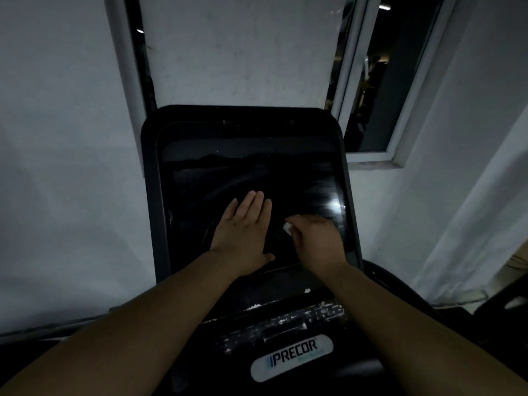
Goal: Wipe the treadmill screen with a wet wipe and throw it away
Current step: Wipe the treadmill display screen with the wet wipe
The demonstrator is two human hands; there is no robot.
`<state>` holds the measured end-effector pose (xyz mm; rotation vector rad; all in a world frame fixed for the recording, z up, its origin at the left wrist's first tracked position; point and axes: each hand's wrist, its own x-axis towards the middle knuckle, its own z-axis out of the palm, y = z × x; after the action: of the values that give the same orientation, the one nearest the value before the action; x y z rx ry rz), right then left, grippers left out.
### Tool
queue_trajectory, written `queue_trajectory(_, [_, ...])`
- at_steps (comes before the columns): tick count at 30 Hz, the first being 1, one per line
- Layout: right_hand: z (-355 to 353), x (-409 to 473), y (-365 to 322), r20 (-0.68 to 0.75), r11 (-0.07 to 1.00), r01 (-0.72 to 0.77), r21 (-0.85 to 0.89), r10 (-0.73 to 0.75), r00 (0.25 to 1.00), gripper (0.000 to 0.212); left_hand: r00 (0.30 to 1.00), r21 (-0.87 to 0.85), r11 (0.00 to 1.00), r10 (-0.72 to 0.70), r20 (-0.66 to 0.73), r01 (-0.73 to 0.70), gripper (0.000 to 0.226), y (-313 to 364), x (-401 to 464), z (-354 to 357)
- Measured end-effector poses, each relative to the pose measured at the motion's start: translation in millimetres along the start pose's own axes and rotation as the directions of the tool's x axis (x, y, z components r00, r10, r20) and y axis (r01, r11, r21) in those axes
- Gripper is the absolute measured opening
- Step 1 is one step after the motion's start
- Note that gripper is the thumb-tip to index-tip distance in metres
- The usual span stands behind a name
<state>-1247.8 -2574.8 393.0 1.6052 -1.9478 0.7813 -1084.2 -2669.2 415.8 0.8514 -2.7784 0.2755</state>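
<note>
The treadmill screen (251,172) is a large dark glossy panel in a black frame, tilted up in front of me. My left hand (243,232) lies flat on the lower middle of the glass, fingers straight and together, holding nothing. My right hand (317,241) is curled on the lower right of the screen, shut on a small white wet wipe (287,228); only a corner of the wipe shows past the fingers. Faint streaks glint on the glass to the right of that hand.
Below the screen sits the black console (285,321) with white scuffs and a Precor badge (291,357). A white wall stands behind, with a window frame (368,158) at the upper right. A pale curtain (471,224) hangs at the right.
</note>
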Motion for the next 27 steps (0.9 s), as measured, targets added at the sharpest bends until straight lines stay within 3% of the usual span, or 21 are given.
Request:
queue_trajectory(3, [-12, 17, -3, 0.009, 0.999, -0.008, -0.032, 0.008, 1.0, 0.009, 1.0, -0.009, 1.0, -0.015, 0.002, 0.015, 0.118, -9, 0, -14])
queue_trajectory(22, [-96, 24, -14, -0.074, 0.981, -0.043, -0.189, 0.029, 0.997, 0.009, 1.0, -0.027, 1.0, -0.013, -0.018, 0.013, 0.119, -7, -12, -65])
queue_trajectory(27, [-111, 18, -10, -0.087, 0.985, -0.036, -0.168, 0.021, 0.996, 0.007, 0.998, -0.035, 0.998, -0.046, 0.031, 0.047, 0.117, -1, -20, -73])
